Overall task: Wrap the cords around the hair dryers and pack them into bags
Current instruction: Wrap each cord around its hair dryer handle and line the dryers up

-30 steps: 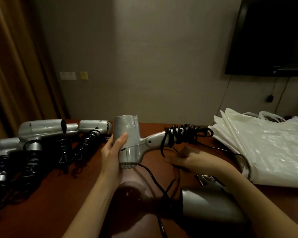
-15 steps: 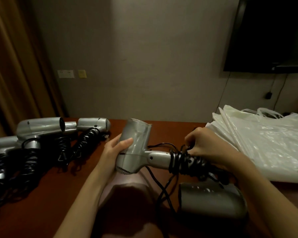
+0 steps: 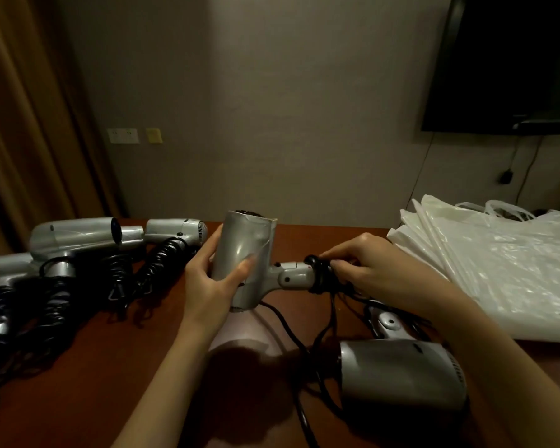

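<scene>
The left hand [image 3: 214, 279] grips the barrel of a silver hair dryer [image 3: 244, 258], holding it upright above the table [image 3: 117, 367] so its handle juts right and stays steady for winding. The right hand [image 3: 366, 270] pinches the black cord [image 3: 320, 276] against the handle, keeping the coils tight. White plastic bags [image 3: 492, 263] wait at far right; wrapped dryers [image 3: 88, 236] lie left.
</scene>
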`<act>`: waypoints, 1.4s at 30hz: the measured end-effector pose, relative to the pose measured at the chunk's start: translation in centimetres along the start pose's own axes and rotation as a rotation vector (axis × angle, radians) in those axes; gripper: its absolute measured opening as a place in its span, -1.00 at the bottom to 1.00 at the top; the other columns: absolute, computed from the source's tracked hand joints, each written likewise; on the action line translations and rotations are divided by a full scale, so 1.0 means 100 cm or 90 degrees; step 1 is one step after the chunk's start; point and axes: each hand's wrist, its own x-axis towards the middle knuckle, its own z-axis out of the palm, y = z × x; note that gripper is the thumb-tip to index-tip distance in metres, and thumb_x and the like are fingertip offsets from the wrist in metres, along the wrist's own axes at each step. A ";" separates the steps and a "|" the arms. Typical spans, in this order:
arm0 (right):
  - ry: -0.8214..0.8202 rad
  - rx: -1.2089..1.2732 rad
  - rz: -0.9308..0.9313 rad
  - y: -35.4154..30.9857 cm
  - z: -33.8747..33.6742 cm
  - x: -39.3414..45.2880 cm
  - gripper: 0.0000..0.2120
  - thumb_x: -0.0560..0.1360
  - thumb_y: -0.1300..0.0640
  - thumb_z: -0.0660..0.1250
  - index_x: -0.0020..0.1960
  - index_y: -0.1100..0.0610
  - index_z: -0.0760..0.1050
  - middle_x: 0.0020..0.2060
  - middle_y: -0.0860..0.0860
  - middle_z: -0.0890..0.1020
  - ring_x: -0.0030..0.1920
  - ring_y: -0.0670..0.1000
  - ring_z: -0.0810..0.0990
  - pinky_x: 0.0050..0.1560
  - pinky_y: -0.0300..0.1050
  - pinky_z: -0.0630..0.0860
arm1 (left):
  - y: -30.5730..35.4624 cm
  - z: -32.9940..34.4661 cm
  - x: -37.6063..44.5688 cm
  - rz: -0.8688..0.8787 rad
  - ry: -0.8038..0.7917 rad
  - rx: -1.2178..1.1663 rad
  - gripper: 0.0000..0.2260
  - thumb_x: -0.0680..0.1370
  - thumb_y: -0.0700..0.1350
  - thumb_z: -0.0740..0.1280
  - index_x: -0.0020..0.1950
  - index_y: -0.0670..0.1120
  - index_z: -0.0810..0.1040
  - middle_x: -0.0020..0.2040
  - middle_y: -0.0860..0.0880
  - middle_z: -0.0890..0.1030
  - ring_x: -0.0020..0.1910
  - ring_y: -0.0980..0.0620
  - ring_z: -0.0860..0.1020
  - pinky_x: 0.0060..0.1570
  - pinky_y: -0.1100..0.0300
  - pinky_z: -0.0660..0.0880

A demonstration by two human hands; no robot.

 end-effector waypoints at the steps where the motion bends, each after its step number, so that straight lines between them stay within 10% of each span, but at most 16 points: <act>1: 0.003 0.033 -0.001 0.000 0.002 0.002 -0.75 0.61 0.19 0.20 0.20 0.08 0.58 -0.20 0.01 0.66 -0.30 -0.01 0.56 -0.26 -0.21 0.53 | -0.001 0.000 0.000 0.002 0.018 0.005 -0.25 0.26 0.18 0.43 0.39 -0.11 0.48 0.13 0.03 0.62 0.03 0.22 0.61 -0.10 0.37 0.54; 13: 0.098 0.258 -0.076 -0.009 0.029 0.007 -0.82 0.60 0.18 0.23 0.07 -0.03 0.57 -0.44 -0.12 0.54 -0.45 -0.19 0.46 -0.42 -0.38 0.37 | 0.000 0.000 0.003 0.002 0.143 0.015 -0.47 0.36 -0.01 0.44 0.31 0.08 0.43 0.11 0.21 0.54 -0.01 0.43 0.54 -0.10 0.50 0.48; 18: -0.037 0.052 -0.076 -0.009 0.042 0.005 -0.74 0.59 0.12 0.23 0.25 0.09 0.54 -0.12 0.02 0.68 -0.14 -0.16 0.62 -0.04 -0.32 0.55 | -0.005 0.001 0.002 -0.041 0.154 -0.016 -0.55 0.43 -0.07 0.51 0.29 -0.01 0.52 0.08 0.11 0.61 -0.07 0.32 0.60 -0.12 0.39 0.55; 24: -0.015 0.112 -0.020 0.006 0.036 0.009 -0.76 0.60 0.08 0.23 0.21 0.06 0.57 -0.11 0.09 0.69 -0.11 0.02 0.66 -0.06 -0.05 0.61 | -0.009 -0.002 0.003 -0.152 0.175 -0.123 -0.34 0.27 0.20 0.47 0.32 -0.01 0.54 0.12 -0.07 0.65 0.10 -0.09 0.62 0.08 -0.04 0.58; 31: -0.048 0.235 0.036 0.020 0.020 0.005 -0.75 0.58 0.07 0.23 0.12 0.14 0.62 -0.61 -0.14 0.45 -0.58 -0.20 0.35 -0.52 -0.41 0.25 | -0.010 -0.002 0.007 -0.208 0.192 -0.228 -0.63 0.29 0.09 0.46 0.05 -0.01 0.62 -0.16 -0.02 0.69 -0.16 -0.04 0.63 -0.22 0.13 0.57; 42: -0.114 0.098 0.044 0.034 0.019 0.008 -0.80 0.55 -0.07 0.29 -0.20 -0.14 0.62 -0.50 -0.12 0.46 -0.51 -0.19 0.37 -0.39 -0.37 0.31 | -0.001 0.002 0.004 -0.247 0.008 -0.285 -0.40 0.29 0.11 0.45 0.23 -0.19 0.55 -0.04 -0.19 0.65 -0.17 -0.08 0.64 -0.25 0.12 0.60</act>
